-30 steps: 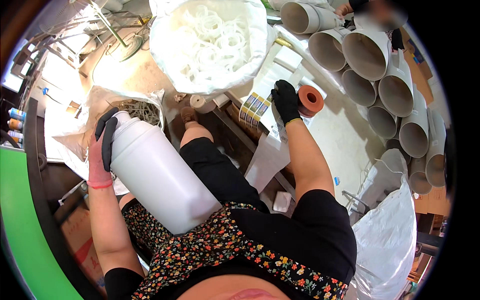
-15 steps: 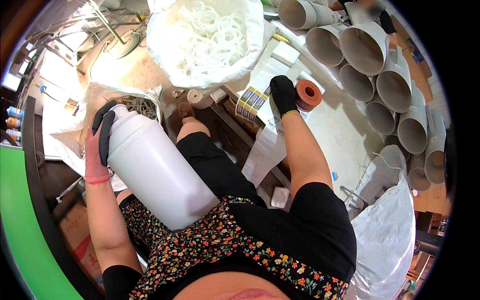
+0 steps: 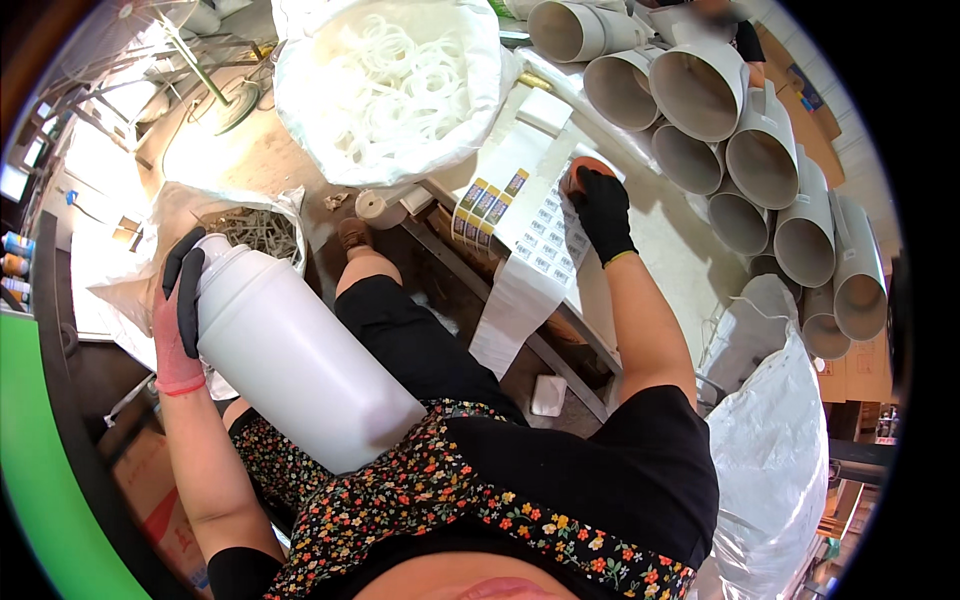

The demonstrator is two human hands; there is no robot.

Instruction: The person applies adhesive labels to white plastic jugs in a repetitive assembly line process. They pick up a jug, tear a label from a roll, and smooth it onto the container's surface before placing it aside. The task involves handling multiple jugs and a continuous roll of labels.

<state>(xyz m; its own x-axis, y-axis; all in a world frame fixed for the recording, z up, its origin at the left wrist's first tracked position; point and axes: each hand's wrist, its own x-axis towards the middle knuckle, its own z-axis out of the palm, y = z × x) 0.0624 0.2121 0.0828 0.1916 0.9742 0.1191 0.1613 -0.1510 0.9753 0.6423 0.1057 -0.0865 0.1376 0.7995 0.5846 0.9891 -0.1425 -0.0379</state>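
Note:
My left hand point(image 3: 180, 318), in a red glove with dark fingers, is closed round the neck of a large white plastic bottle point(image 3: 300, 350). The bottle leans across my lap, its base against my flowered apron. Over the table point(image 3: 655, 255), my right hand point(image 3: 606, 218) in a black glove has its fingers curled over a reddish-orange roll point(image 3: 590, 163), hiding much of it. Beside that hand a strip of white labels point(image 3: 548, 240) runs over the table edge and hangs down. Yellow-and-dark stickers point(image 3: 485, 212) lie to its left.
A white sack point(image 3: 400, 90) of translucent rings stands ahead. Wide grey tubes point(image 3: 700, 95) are stacked at the far right, and a person's arm shows behind them. Another sack point(image 3: 150, 240) holds scraps at left. A green surface point(image 3: 30, 420) borders the left; silvery sheeting point(image 3: 765, 440) lies at right.
My right hand has moved from the labels rightward onto the orange roll, uncovering the printed labels. My left hand keeps its hold on the bottle. The whole view has shifted slightly.

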